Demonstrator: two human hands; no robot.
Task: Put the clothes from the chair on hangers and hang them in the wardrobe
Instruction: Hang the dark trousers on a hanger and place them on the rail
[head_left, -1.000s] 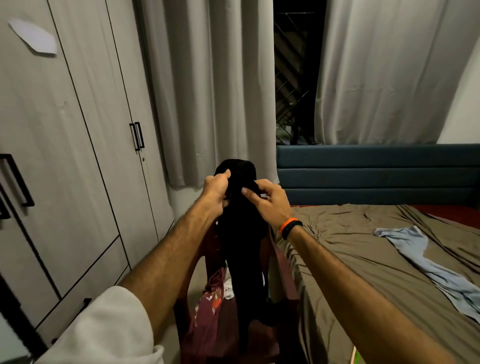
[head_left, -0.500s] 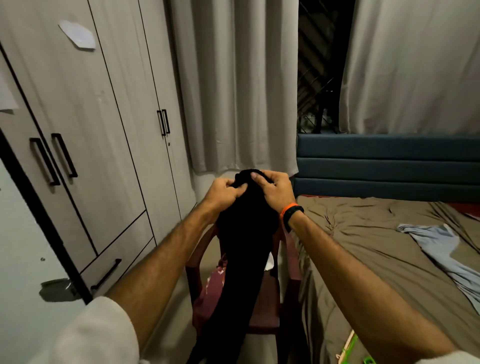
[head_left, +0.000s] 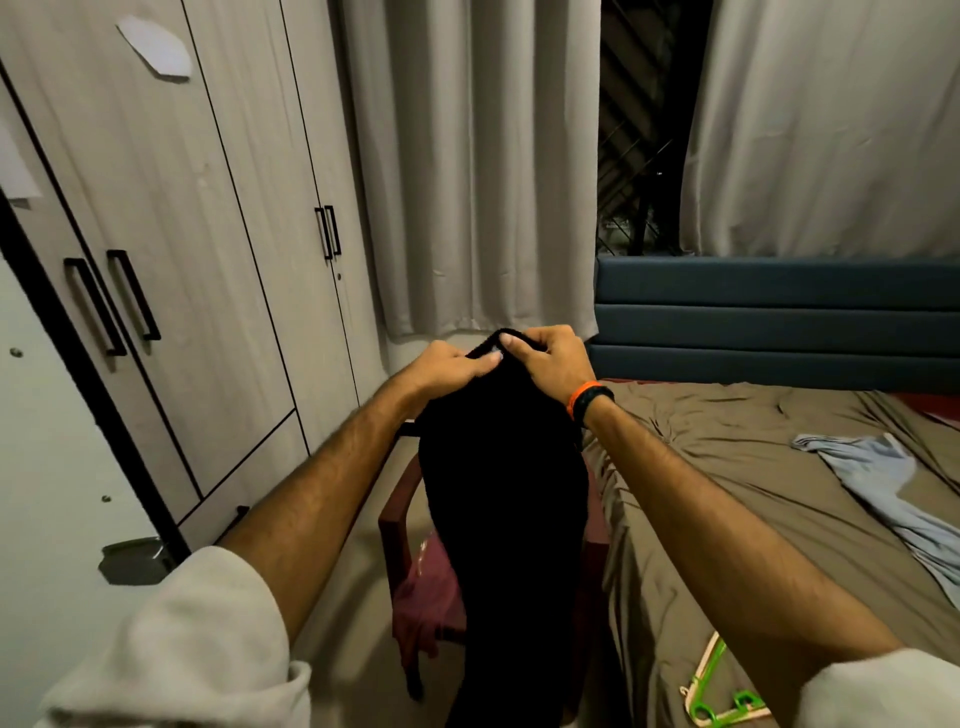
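— Bedroom, item one: wardrobe (head_left: 171, 291) far left, doors closed; contents unseen.
— Item two?
— Black garment (head_left: 504, 509), long axis vertical, hanging over the chair (head_left: 410, 566). Left hand (head_left: 447, 366) and right hand (head_left: 553, 364) pinch its top edge together.
— Hanger?
— Green hanger (head_left: 719, 696), near right on the bed (head_left: 727, 467); right hand nearer.

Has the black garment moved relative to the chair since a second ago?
Yes. The black garment, held by both hands, has been lifted higher; it now hangs over the red chair, covering the seat more.

Both hands, left (head_left: 451, 366) and right (head_left: 550, 362), raised together, fingers pinched closed, forearms outstretched.
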